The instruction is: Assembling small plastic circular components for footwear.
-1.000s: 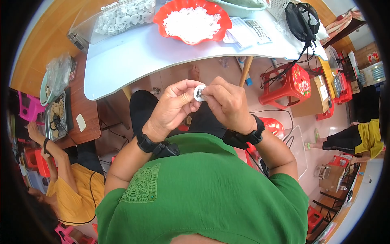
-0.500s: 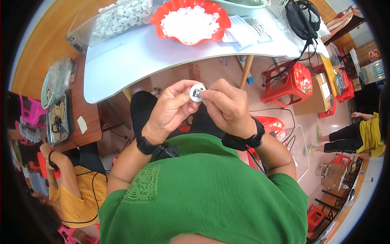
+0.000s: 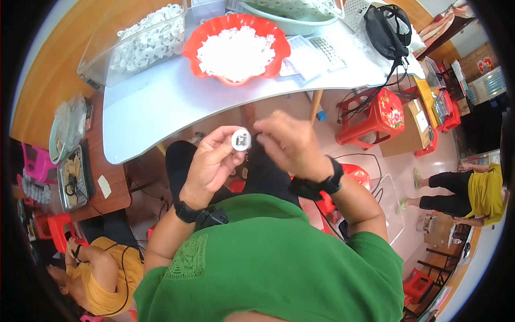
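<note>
Between the thumb and fingers of my left hand (image 3: 210, 160) is a small round white plastic part (image 3: 241, 140). Its face is turned up and shows a dark and silvery metal-looking piece at the centre. My right hand (image 3: 289, 144) hovers just right of the part, not touching it. Its thumb and forefinger are apart and slightly blurred, and nothing shows between them. Beyond my hands, on the table, stands a red scalloped bowl (image 3: 193, 60) heaped with small white pieces. A clear bin (image 3: 95, 68) of white round parts is to its left.
The white table (image 3: 145, 115) curves ahead of me. A pale green basin (image 3: 300, 24), flat trays (image 3: 306, 59) and a black mesh bag (image 3: 382, 32) with cables lie on it. Red stools (image 3: 370, 121) stand at right. One person in yellow (image 3: 115, 268) sits left, another (image 3: 483, 188) is far right.
My right hand has drawn back from the round part, which its fingers were touching before. My left hand still holds the part. The view has shifted, so the table and bowl appear lower.
</note>
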Motion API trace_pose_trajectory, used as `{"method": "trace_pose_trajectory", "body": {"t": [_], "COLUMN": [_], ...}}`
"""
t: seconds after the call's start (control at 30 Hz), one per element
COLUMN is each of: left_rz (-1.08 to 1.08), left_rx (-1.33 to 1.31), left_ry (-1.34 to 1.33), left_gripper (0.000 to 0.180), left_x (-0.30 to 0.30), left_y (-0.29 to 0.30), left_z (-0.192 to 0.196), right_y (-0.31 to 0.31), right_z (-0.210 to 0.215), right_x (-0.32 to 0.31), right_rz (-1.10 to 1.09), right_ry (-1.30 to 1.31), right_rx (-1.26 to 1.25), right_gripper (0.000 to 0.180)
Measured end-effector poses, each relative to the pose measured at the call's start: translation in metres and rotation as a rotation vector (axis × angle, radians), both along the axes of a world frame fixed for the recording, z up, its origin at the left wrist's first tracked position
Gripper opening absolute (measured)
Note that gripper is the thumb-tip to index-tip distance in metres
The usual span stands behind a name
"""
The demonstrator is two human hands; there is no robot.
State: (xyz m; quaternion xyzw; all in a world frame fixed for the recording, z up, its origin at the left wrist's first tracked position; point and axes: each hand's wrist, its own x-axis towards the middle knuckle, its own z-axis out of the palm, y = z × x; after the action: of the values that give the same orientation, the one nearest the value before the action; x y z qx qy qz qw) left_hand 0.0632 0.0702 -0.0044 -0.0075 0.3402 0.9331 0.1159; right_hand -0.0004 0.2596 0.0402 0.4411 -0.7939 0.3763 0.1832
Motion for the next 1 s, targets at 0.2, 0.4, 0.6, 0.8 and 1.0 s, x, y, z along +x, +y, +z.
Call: {"method": "trace_pose_trajectory", "body": {"t": [0.2,0.4,0.6,0.8,1.0], "left_rz": [0.066,0.051,0.059,0.032,0.018], "left_rx": [0.013,0.047,0.022,-0.012,-0.004], "left_ry": [-0.022,-0.010,-0.040,-0.065,-0.036], "left_gripper": [0.029,0.027,0.032,0.035,0.035], "left_x": [-0.008,-0.020,-0.030,-0.034,-0.033], "left_y": [-0.013,-0.020,-0.017,-0.014,-0.014], "left_z": [0.002,-0.005,-0.005,-0.005,-0.003], "right_y": [0.071,0.146,0.150,0.143,0.180], "right_z": [-0.001,-0.013,-0.018,-0.019,-0.023], "right_x": [-0.119,-0.209,-0.230,-0.228,-0.235], "right_rz": [-0.437,-0.714,-0.680,-0.734,-0.938], "right_ry": [-0.336,-0.190,-0.212,-0.241,-0.186], "right_rx": [-0.092,0.220,0.453,0.466,0.390], "right_gripper": [0.012,0.014,0.014,0.011,0.011]}}
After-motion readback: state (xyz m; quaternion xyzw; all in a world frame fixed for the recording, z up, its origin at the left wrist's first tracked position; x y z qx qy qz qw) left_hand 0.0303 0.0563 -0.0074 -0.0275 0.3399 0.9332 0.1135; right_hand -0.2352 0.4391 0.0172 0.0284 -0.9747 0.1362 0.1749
